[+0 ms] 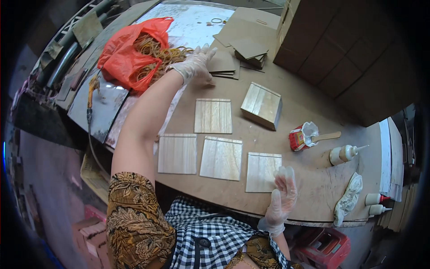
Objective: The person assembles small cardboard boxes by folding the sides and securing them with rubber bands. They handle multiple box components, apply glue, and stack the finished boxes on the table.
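My left hand (195, 66), in a thin clear glove, reaches far across the table, fingers stretched out. It is beside a stack of thin brown boards (223, 67) and the rubber bands (154, 54) spilling from a red plastic bag (117, 56). Whether it touches the boards cannot be made out. My right hand (283, 193), gloved too, is at the right edge of a pale wooden panel (262, 172), thumb and fingers apart. More such panels lie flat to its left, among them one in the middle (221, 158). Farther back sits a stack of wooden panels (261, 104).
At right stand a red tub (304, 136) with a wooden stick, a white glue bottle (344, 154) and a crumpled whitish cloth (348, 199). Two small bottles stand by the right edge. A large cardboard box (345, 54) blocks the back right. Smaller boards (251, 50) are stacked behind.
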A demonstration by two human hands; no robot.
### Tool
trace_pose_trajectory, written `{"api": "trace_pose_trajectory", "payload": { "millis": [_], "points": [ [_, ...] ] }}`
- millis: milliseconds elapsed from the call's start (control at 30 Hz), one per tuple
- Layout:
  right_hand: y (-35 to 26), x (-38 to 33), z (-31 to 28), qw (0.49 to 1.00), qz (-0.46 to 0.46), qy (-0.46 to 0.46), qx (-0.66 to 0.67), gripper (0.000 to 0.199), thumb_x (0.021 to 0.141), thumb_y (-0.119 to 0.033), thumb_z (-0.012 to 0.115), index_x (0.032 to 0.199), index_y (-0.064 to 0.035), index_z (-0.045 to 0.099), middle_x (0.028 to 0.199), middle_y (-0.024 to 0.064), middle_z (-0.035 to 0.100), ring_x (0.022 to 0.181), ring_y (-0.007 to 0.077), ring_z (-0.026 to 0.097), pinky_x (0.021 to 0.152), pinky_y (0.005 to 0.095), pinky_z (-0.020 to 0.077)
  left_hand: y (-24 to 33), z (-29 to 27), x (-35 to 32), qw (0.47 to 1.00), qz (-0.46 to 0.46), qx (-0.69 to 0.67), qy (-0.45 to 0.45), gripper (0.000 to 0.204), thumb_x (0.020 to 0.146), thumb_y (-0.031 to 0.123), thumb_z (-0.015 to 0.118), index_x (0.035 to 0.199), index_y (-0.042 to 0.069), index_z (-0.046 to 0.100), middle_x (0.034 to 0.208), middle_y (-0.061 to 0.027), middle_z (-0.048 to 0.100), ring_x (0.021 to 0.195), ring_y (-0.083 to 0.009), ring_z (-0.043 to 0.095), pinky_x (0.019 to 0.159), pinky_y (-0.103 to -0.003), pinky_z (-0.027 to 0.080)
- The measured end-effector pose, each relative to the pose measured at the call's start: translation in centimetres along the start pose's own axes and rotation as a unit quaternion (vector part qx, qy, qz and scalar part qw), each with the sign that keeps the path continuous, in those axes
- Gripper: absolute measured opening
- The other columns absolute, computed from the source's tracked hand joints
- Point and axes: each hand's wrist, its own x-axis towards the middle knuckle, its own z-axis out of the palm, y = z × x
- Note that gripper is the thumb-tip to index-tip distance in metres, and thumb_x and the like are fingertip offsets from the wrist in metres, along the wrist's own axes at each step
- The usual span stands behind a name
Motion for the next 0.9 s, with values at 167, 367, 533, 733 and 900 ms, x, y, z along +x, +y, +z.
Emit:
{"api": "trace_pose_trajectory", "payload": {
  "millis": [167,367,533,733,900],
  "points": [
    [0.9,-0.3,-0.6,0.999,-0.022,-0.005,0.037,0.063,0.09,-0.013,0.065,0.144,0.0051,0.037,0.147,0.0226,0.044,0.13,0.0314,0.05,0.109,0.0446,0.0387,-0.5,-1.1,3.5,0.994,0.001,-0.038,-0.099,0.139,0.051,0.041,0.094,0.158,0.009,0.009,0.161,-0.0245,0.009,0.15,-0.0415,0.004,0.122,-0.045,0.016],
    [1.0,-0.6,-1.0,0.999,0.003,-0.032,0.019,0.057,0.09,-0.009,0.062,0.141,0.0046,0.039,0.143,0.0238,0.046,0.13,0.032,0.05,0.111,0.046,0.0371,-1.0,-1.6,3.9,0.975,0.02,-0.188,-0.116,0.132,0.052,0.02,0.092,0.157,0.007,0.013,0.148,-0.0231,0.042,0.137,-0.0306,0.041,0.114,-0.03,0.031],
    [1.2,-0.5,-0.7,0.999,-0.001,-0.034,0.022,0.056,0.089,-0.005,0.062,0.14,0.0045,0.04,0.142,0.0232,0.048,0.13,0.0317,0.05,0.111,0.0459,0.0365,-0.6,-2.2,3.6,0.971,-0.001,-0.212,-0.109,0.129,0.055,0.02,0.09,0.158,0.009,0.013,0.145,-0.0231,0.045,0.134,-0.0313,0.045,0.113,-0.032,0.034],
    [0.5,-0.3,-0.6,0.999,0.006,-0.042,-0.007,0.054,0.088,-0.001,0.06,0.139,0.0039,0.042,0.143,0.0229,0.047,0.131,0.0307,0.05,0.112,0.0451,0.0359,-0.8,-1.5,3.0,0.988,0.031,-0.128,-0.081,0.129,0.055,0.024,0.091,0.157,0.006,0.014,0.142,-0.0254,0.047,0.133,-0.0303,0.046,0.111,-0.032,0.035],
    [0.2,-0.3,0.0,1.0,0.013,-0.015,-0.005,0.053,0.087,0.004,0.056,0.139,0.0031,0.042,0.146,0.0221,0.045,0.13,0.0302,0.05,0.112,0.0443,0.0363,-2.5,-0.8,1.7,0.969,0.064,-0.237,0.015,0.119,0.058,0.02,0.09,0.154,0.0,0.022,0.131,-0.0204,0.056,0.12,-0.0262,0.055,0.104,-0.031,0.043]
  ]
}}
